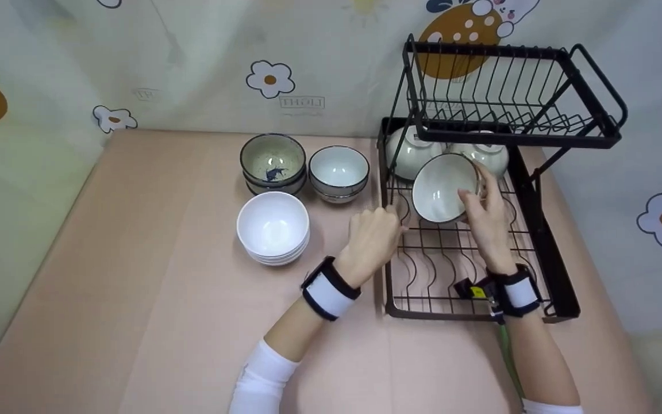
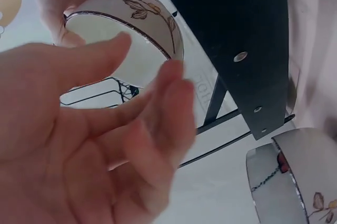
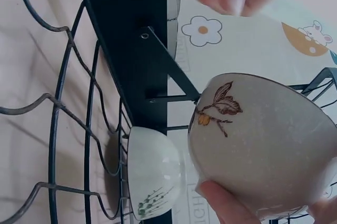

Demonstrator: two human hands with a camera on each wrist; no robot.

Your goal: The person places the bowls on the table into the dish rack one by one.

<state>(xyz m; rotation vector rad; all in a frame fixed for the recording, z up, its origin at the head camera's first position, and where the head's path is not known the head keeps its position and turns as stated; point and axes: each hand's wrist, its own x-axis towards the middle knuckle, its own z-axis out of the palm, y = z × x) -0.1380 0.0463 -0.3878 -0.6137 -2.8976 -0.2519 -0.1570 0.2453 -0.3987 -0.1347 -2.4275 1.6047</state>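
My right hand [image 1: 487, 227] grips a pale bowl [image 1: 440, 190] by its right side, above the lower tier of a black dish rack [image 1: 555, 270]. The bowl is tilted, its inside turned to the left in the head view. A brown leaf pattern shows on its outside [image 3: 263, 145] in the right wrist view. My left hand [image 1: 372, 238] is by the rack's left edge with loosely bent fingers, holding nothing. In the left wrist view, its thumb and fingers [image 2: 79, 66] stand apart, overlapping the bowl. Two upturned bowls, left [image 1: 414, 155] and right [image 1: 491, 158], lie at the rack's back.
An upper wire tier [image 1: 515, 138] overhangs the rack's back. Left of the rack stand stacked patterned bowls [image 1: 273, 164], stacked grey-white bowls [image 1: 338, 172] and a stack of white bowls [image 1: 273, 230]. Behind the table hangs a printed cloth [image 1: 204, 69].
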